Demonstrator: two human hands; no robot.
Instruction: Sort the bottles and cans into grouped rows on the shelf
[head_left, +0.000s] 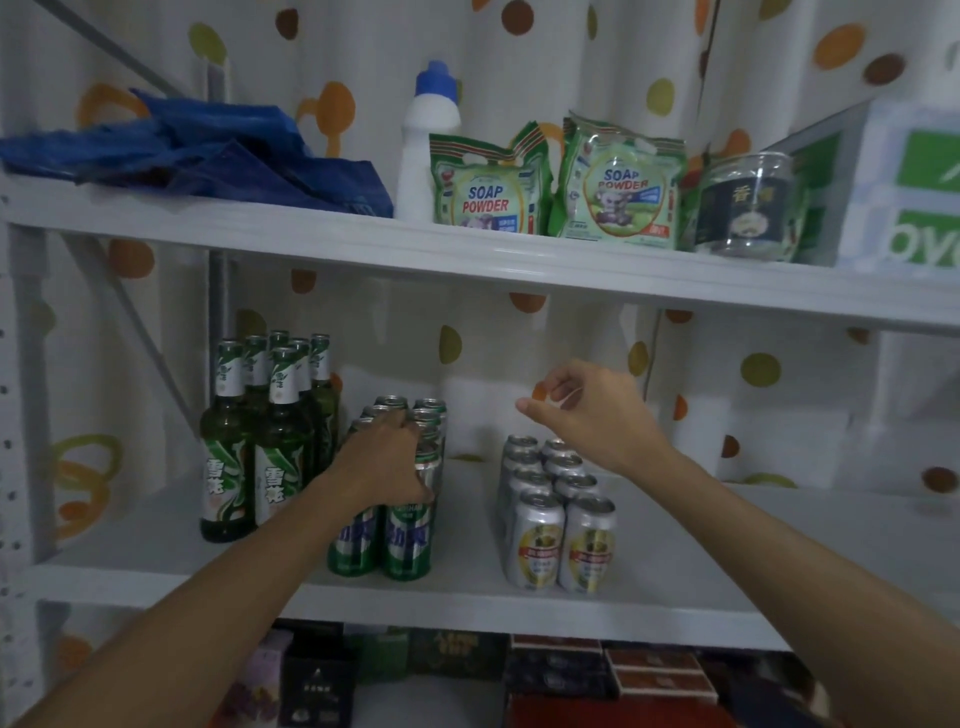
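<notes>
On the white metal shelf (519, 605), the left hand (389, 457) grips one of the green aluminium cans (408, 540), between green glass bottles (228, 457) and silver aluminium cans (537, 540); the right hand (587, 415) hovers loosely curled, empty. Probably squaring that row: next, seat it flush.

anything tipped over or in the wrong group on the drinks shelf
Nothing stands out. Green bottles, green cans and silver cans stand upright in separate clusters; the left hand hides some green cans.

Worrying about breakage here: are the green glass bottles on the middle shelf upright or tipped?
Upright. The green bottles stand on their bases on the middle shelf, caps up, clustered left of the green cans.
</notes>
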